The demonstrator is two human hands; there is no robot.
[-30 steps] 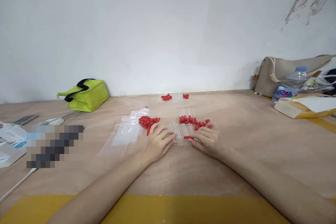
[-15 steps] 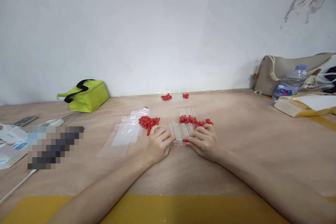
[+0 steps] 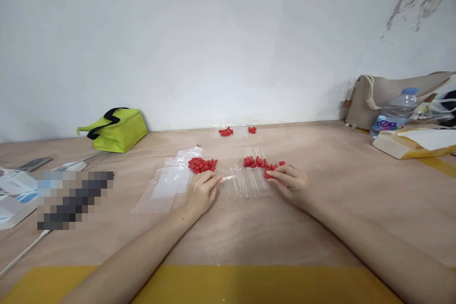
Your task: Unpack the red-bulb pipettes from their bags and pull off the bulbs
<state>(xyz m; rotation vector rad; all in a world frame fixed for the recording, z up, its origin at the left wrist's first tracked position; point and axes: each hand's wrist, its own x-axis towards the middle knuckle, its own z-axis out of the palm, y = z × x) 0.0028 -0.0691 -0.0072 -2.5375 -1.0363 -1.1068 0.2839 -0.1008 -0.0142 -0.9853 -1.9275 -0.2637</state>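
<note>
A row of clear plastic tubes (image 3: 245, 184) lies on the brown table (image 3: 249, 232) between my hands. My left hand (image 3: 200, 193) is at the row's left end, its fingers pinched on one clear tube (image 3: 226, 178). My right hand (image 3: 291, 181) is at the row's right end, fingertips closed on a small red cap (image 3: 268, 175). Loose red caps lie in a heap (image 3: 202, 165) just beyond my left hand. More capped tubes (image 3: 261, 162) lie beyond my right hand. Clear zip bags (image 3: 170, 183) lie to the left of my left hand.
A lime-green bag (image 3: 116, 128) stands back left and a beige bag (image 3: 386, 97), a water bottle (image 3: 394, 115) and a yellow envelope (image 3: 409, 146) back right. A phone (image 3: 34, 162), papers (image 3: 14, 194) and a white cable (image 3: 21, 252) lie left. Bagged red-capped tubes (image 3: 228, 131) rest near the wall.
My hands, which met over one red-capped tube in the middle, have drawn apart. The left went left with a clear tube, and the right went right to the red caps.
</note>
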